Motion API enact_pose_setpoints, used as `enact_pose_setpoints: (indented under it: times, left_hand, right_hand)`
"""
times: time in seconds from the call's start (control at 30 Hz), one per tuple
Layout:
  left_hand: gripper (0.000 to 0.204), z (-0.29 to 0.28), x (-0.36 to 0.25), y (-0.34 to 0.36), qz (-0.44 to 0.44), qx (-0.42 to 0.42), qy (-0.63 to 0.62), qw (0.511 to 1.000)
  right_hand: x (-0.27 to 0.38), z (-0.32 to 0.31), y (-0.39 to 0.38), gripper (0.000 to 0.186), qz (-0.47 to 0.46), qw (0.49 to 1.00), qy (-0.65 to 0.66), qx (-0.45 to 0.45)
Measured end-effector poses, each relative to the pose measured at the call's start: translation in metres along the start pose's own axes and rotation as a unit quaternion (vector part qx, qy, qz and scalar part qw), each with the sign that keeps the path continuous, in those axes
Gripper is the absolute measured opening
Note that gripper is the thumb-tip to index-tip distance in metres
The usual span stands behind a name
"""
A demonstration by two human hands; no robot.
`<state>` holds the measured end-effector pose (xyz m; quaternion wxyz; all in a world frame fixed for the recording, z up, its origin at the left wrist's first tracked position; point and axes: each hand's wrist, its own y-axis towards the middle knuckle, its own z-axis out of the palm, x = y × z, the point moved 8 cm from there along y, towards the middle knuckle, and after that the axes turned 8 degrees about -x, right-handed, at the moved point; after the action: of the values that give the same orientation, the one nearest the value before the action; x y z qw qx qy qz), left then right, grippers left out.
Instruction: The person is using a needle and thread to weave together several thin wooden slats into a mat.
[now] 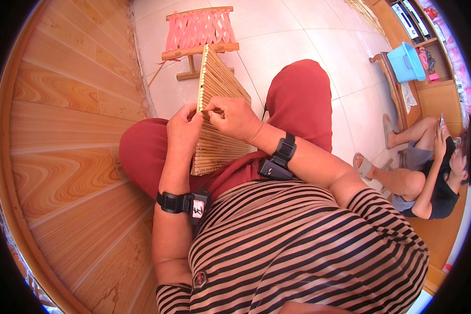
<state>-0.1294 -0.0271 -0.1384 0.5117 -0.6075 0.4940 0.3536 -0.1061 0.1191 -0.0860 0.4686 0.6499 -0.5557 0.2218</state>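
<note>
Across my lap stands a mat of thin bamboo sticks [222, 141], laid side by side, with pale stick ends lined up along its left edge. My left hand [183, 127] is closed on that edge, thumb near the stick ends. From the other side my right hand [234, 118] reaches over the sticks, its fingers bent into a pinch close to the left thumb. Whatever lies between the right fingertips is too small to make out. Part of the mat is hidden behind both hands.
Beyond the mat, a wooden folding stool [201, 31] with a pink woven seat stands on the tiled floor. A wood-panelled surface [73, 136] runs along my left. At right sits another person [434, 178] holding a phone, near a blue bin [406, 62] on a wooden table.
</note>
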Motion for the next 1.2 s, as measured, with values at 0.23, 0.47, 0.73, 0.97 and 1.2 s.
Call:
enact_pose_setpoints:
  times: [0.23, 0.47, 0.73, 0.97, 1.2]
  left_hand:
    - [0.021, 0.011, -0.022, -0.012, 0.076, -0.053, 0.135, 0.987]
    - [0.018, 0.026, -0.049, -0.022, 0.164, -0.064, 0.290, 0.941]
    - [0.021, 0.035, -0.055, -0.022, 0.182, -0.086, 0.358, 0.912]
    - [0.022, 0.000, -0.030, 0.000, 0.155, -0.129, 0.400, 0.894]
    - [0.023, 0.002, 0.000, -0.007, 0.079, -0.101, 0.225, 0.966]
  right_hand:
    - [0.015, -0.004, 0.013, 0.013, 0.026, 0.974, -0.189, 0.125]
    - [0.015, -0.005, 0.019, 0.012, 0.027, 0.937, -0.266, 0.225]
    - [0.002, -0.005, 0.014, 0.016, 0.002, 0.955, -0.237, 0.179]
    - [0.013, -0.063, -0.021, 0.011, -0.012, 0.928, -0.322, 0.187]
    - [0.008, -0.086, -0.030, 0.009, 0.057, 0.984, -0.162, 0.036]
